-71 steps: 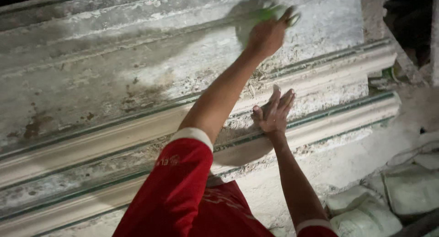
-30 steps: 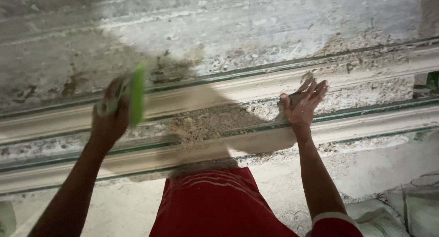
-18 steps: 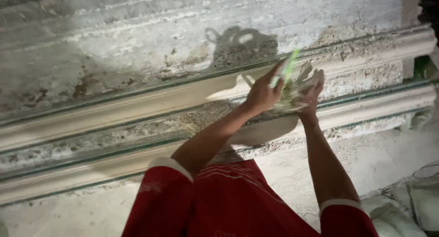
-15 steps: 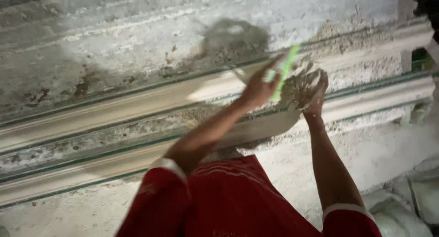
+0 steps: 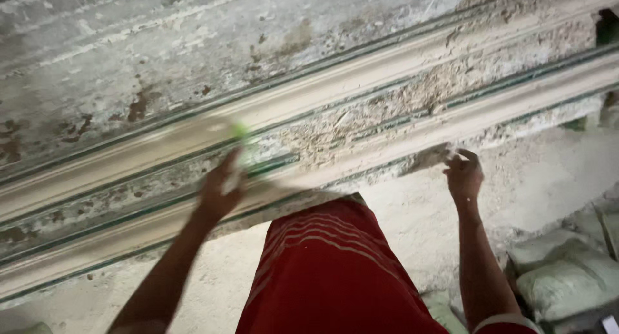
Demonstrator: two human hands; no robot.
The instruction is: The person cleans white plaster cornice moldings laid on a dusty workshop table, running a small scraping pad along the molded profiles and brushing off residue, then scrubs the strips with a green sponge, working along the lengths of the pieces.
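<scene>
Green trowel-like tool (image 5: 240, 133) sits against the middle band of the stepped moulding (image 5: 361, 115), left of centre; it's motion-blurred, only the green tip reads clearly. Left hand (image 5: 219, 191) is wrapped around its handle, fingers closed on it, arm coming up from lower left. Right hand (image 5: 463, 174) is further right, at the lower ledge of the moulding, fingers curled and pinched together on a small pale lump, probably plaster; exact hold too small to tell. Rough crumbly patch (image 5: 335, 131) lies between the two hands, just right of the tool. Judgement: for a clean pass, keep the blade flat to the band, follow the green guide lines (image 5: 451, 105), light even pressure so the edges of the profile don't chip. Red shorts (image 5: 329, 269) near, pale filled sacks (image 5: 561, 276) at lower right on the floor.
</scene>
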